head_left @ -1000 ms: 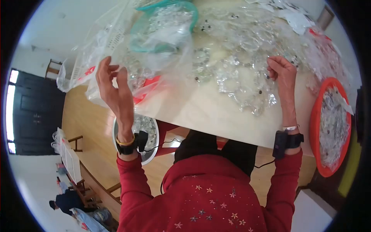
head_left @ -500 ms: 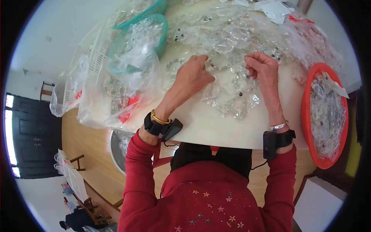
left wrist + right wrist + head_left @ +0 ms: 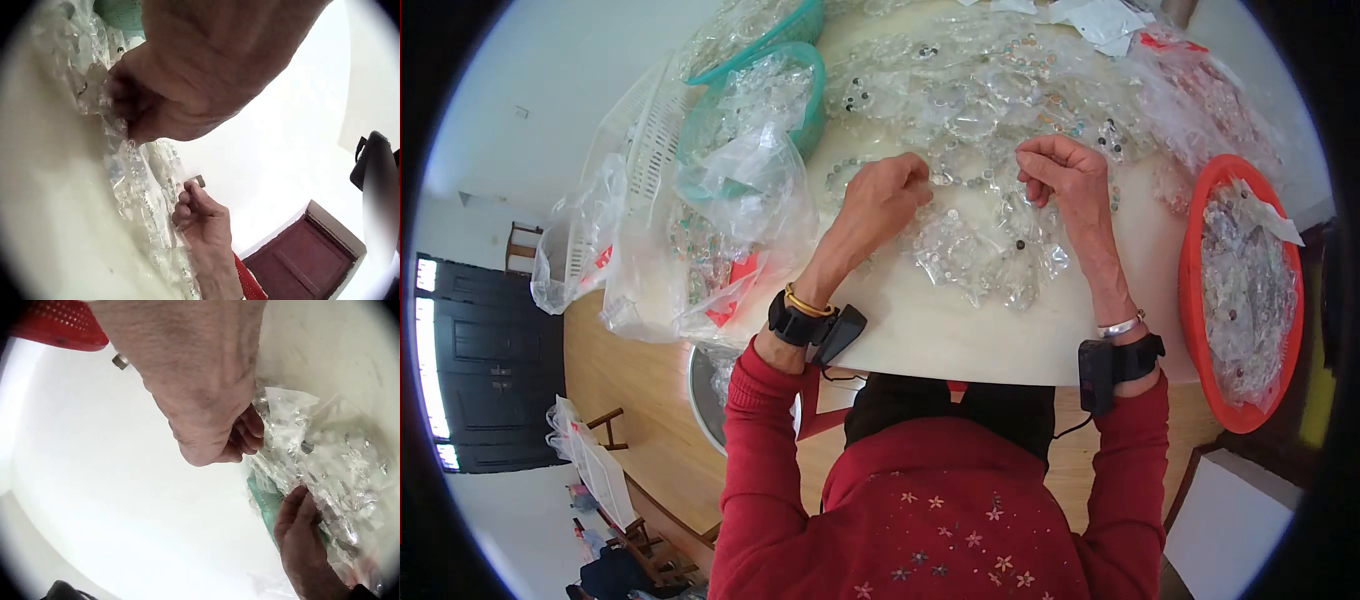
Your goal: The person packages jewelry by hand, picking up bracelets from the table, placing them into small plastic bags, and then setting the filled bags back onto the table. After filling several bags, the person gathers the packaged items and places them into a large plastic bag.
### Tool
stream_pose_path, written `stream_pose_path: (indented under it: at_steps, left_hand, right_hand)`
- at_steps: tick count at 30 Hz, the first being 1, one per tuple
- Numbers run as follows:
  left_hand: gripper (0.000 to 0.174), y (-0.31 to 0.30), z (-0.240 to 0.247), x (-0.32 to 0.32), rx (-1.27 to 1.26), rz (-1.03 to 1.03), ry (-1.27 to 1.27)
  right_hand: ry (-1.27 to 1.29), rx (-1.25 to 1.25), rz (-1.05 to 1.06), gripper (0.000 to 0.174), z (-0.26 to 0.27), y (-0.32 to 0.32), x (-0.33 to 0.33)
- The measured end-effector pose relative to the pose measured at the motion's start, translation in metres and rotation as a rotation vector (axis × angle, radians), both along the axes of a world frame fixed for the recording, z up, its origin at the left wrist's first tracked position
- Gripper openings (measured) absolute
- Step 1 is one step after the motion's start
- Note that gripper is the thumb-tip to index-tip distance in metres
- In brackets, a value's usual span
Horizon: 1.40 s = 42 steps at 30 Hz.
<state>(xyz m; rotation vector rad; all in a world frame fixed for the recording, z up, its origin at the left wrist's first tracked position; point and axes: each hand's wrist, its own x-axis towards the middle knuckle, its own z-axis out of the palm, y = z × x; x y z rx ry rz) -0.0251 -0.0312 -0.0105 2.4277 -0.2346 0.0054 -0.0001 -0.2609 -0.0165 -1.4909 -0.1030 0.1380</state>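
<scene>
Many small clear plastic packets with beads (image 3: 970, 255) lie heaped over the pale table (image 3: 940, 340). My left hand (image 3: 885, 200) is at the left side of the nearer heap, its fingers curled down and pinching a clear packet (image 3: 94, 87). My right hand (image 3: 1070, 175) hovers over the heap's right side, thumb against the index finger and the others curled. Its fingertips are close beside the packets in the right wrist view; I cannot tell whether they grip one.
Teal baskets (image 3: 813, 110) of packets stand at the back left, beside a large clear bag (image 3: 775, 225). An orange-red basket (image 3: 1195, 290) full of packets is at the right edge. A metal basin (image 3: 700, 395) sits below the table's left side. A pinkish plastic bag (image 3: 1190, 110) lies back right.
My left hand has moved right, from over the bag and baskets to the heap, its fingers now curled down. The right hand has stayed over the heap in much the same curled pose.
</scene>
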Motion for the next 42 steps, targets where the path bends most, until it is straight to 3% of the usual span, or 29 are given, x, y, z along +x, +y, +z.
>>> stream_pose_path:
  at_steps: [1,4,5,8,13,16,20,25,28,37,40,41,42]
  left_hand:
    - [0.016,0.002,0.001,0.001,0.001,-0.002,0.001]
    - [0.009,0.003,0.004,0.008,-0.463,-0.019,0.136]
    - [0.009,0.000,0.007,0.008,-0.463,-0.025,0.139]
    - [0.007,-0.015,0.029,0.004,-0.820,-0.001,0.083]
    - [0.007,-0.034,0.024,0.009,-1.029,-0.019,0.105]
    - [0.012,-0.039,0.013,0.011,-1.317,-0.036,0.261]
    - [0.014,-0.039,0.006,0.014,-1.404,-0.062,0.297]
    - [0.017,-0.036,0.010,0.010,-1.390,-0.042,0.398]
    - [0.014,-0.039,0.011,0.006,-0.977,-0.017,0.350]
    - [0.015,-0.037,0.011,0.003,-1.022,0.011,0.354]
    - [0.018,-0.031,0.022,-0.009,-0.631,-0.058,0.192]
    - [0.018,-0.029,0.023,-0.015,-0.628,-0.063,0.193]
    - [0.017,-0.025,0.022,-0.025,-0.411,-0.124,0.050]
  right_hand:
    - [0.001,0.001,-0.002,0.012,-0.001,0.000,0.000]
    - [-0.067,0.026,0.050,0.018,-0.006,0.000,0.002]
    - [-0.066,0.025,0.044,0.018,-0.005,-0.001,0.001]
    - [-0.011,0.098,0.107,0.027,0.006,0.005,-0.004]
    - [-0.015,0.080,0.177,0.033,0.006,0.007,-0.007]
    - [-0.025,0.052,0.210,0.036,0.007,0.008,-0.008]
    - [0.017,0.005,0.251,0.029,0.009,0.004,-0.007]
    - [0.057,0.006,0.153,0.019,0.000,0.001,-0.003]
    - [0.042,0.024,0.066,0.011,0.003,0.003,-0.007]
    - [-0.022,0.043,0.101,0.010,0.003,0.010,-0.010]
    - [-0.050,0.079,0.082,0.010,-0.005,-0.001,0.000]
    - [-0.050,0.081,0.078,0.010,-0.005,-0.002,0.003]
    - [-0.037,0.147,0.049,0.011,-0.006,-0.003,0.005]
